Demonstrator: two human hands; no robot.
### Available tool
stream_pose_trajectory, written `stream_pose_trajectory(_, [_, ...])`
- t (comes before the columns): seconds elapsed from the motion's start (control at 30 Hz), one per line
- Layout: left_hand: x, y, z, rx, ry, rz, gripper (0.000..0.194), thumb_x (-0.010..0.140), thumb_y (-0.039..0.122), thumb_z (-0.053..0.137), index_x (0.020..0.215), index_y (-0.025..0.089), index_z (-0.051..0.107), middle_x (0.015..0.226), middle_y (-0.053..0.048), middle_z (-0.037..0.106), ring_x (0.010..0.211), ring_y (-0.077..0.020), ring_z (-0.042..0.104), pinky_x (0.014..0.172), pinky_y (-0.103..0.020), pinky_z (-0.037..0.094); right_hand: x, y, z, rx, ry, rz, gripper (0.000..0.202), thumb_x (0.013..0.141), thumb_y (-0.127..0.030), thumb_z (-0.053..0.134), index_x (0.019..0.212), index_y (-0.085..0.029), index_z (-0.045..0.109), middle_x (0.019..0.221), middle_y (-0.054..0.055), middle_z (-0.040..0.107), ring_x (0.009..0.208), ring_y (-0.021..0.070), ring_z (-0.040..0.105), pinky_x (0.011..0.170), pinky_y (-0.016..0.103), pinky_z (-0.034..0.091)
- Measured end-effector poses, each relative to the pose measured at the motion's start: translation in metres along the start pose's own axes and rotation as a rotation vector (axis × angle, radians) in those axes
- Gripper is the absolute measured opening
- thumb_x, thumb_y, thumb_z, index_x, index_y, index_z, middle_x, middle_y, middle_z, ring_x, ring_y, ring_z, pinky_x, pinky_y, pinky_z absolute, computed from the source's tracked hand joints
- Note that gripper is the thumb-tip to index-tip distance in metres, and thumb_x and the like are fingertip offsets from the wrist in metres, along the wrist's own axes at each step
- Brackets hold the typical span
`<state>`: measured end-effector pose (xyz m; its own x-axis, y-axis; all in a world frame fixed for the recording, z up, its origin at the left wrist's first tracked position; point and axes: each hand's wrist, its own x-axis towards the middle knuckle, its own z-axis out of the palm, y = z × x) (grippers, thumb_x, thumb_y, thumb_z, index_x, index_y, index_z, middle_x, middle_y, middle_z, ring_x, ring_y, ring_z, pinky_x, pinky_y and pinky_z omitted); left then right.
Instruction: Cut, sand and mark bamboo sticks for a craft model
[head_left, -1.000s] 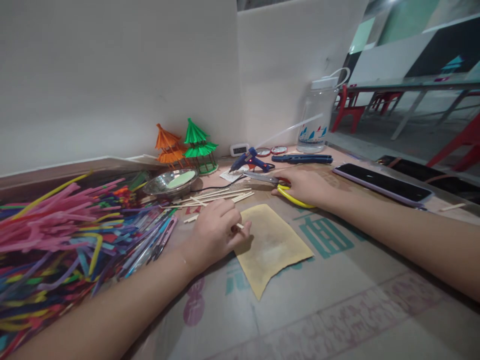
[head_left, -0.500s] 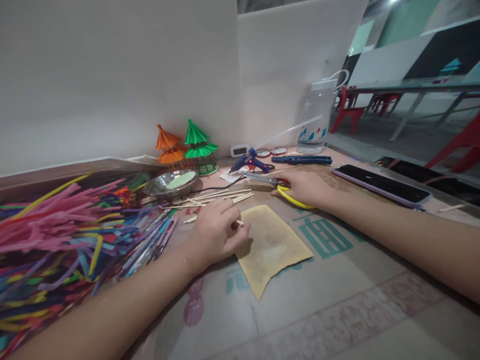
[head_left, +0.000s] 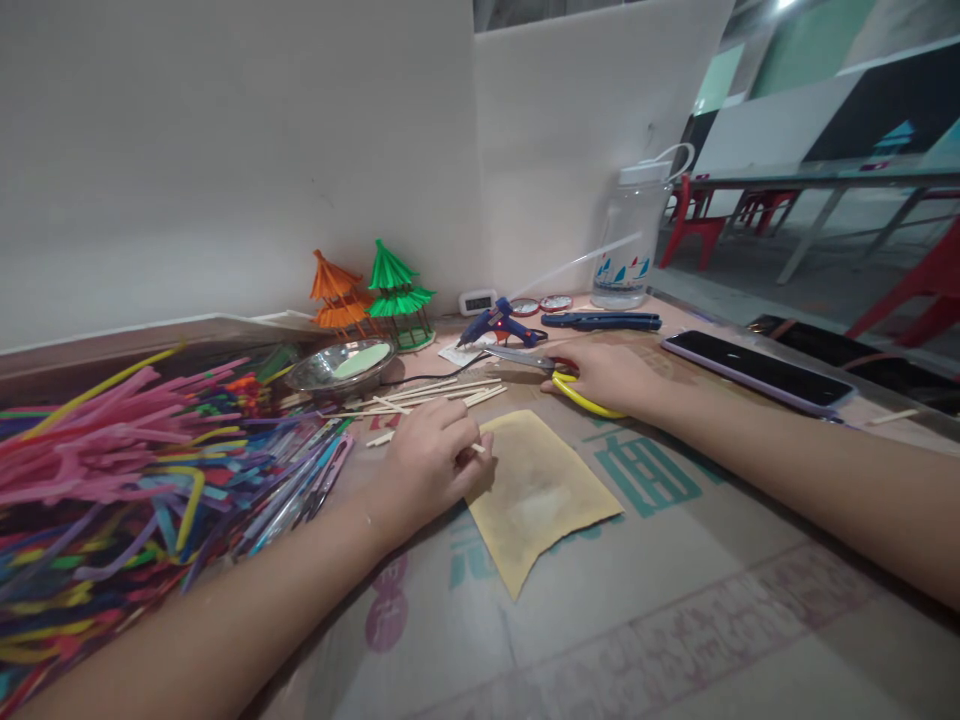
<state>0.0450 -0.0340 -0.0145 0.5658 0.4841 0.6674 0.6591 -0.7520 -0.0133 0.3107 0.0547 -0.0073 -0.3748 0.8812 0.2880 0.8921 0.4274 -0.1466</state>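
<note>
In the head view, the left hand (head_left: 431, 450) is keeping its fingers curled around a thin stick (head_left: 478, 448), whose end is poking out near the thumb. The right hand (head_left: 604, 375) is gripping the scissors (head_left: 566, 385) by the yellow handles, and their blades are pointing toward the left. Between the hands, and nearer the wearer, a tan sheet (head_left: 544, 500) is lying on the printed cardboard (head_left: 600, 630), its left edge reaching the left hand's fingertips. Just beyond the left hand, loose sticks (head_left: 450, 393) are lying in a pile; farther off, a metal bowl (head_left: 311, 375) is holding a pale green piece (head_left: 363, 360), and an orange model (head_left: 334, 280) and a green model (head_left: 394, 275) are standing side by side. Left of the left hand, colourful strips (head_left: 120, 440) are heaping up. Beyond the right hand, a blue glue gun (head_left: 495, 320) is resting and a clear bottle (head_left: 626, 235) is standing; to its right, a phone (head_left: 754, 370) is lying.
</note>
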Motion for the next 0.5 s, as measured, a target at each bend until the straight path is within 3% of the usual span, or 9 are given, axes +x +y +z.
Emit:
stream_pose_trajectory(0.1, [0.005,0.008,-0.019,-0.138,-0.045,-0.058,0.022,0.096,0.025,0.043,0.078,0.019,0.055,0.076,-0.004,0.056,0.074,-0.0196,0.051,0.066,-0.033,0.038,0.000,-0.001,-0.001,0.006,-0.008,0.001,0.053,0.087,-0.053,0.063,0.135,-0.032,0.062,0.129,0.006,0.070,0.113,0.0309,0.065,0.088,0.035,0.049])
stream_pose_trajectory(0.23, [0.012,0.025,-0.043,-0.477,0.002,-0.280,0.031,0.105,0.028,0.029,0.098,0.020,0.058,0.092,-0.005,0.060,0.090,-0.0191,0.056,0.081,-0.032,0.043,0.001,-0.001,-0.001,0.036,-0.026,-0.015,0.052,0.086,-0.051,0.064,0.133,-0.029,0.064,0.128,0.007,0.071,0.114,0.0301,0.065,0.089,0.035,0.049])
stream_pose_trajectory(0.37, [0.016,0.032,-0.048,-0.627,0.085,-0.448,0.028,0.105,0.038,0.038,0.100,0.023,0.061,0.092,-0.002,0.060,0.089,-0.0168,0.054,0.080,-0.028,0.042,0.000,0.000,-0.001,0.062,-0.006,-0.009,0.052,0.085,-0.050,0.065,0.134,-0.030,0.064,0.126,0.006,0.072,0.113,0.0300,0.065,0.090,0.035,0.049])
stream_pose_trajectory(0.5, [0.021,0.029,-0.050,-0.747,0.152,-0.511,0.028,0.104,0.043,0.043,0.096,0.022,0.061,0.086,-0.001,0.056,0.080,-0.0142,0.050,0.072,-0.025,0.039,-0.001,0.000,-0.001,0.071,0.010,-0.003,0.052,0.086,-0.050,0.064,0.135,-0.031,0.063,0.127,0.007,0.071,0.111,0.0308,0.066,0.087,0.035,0.050])
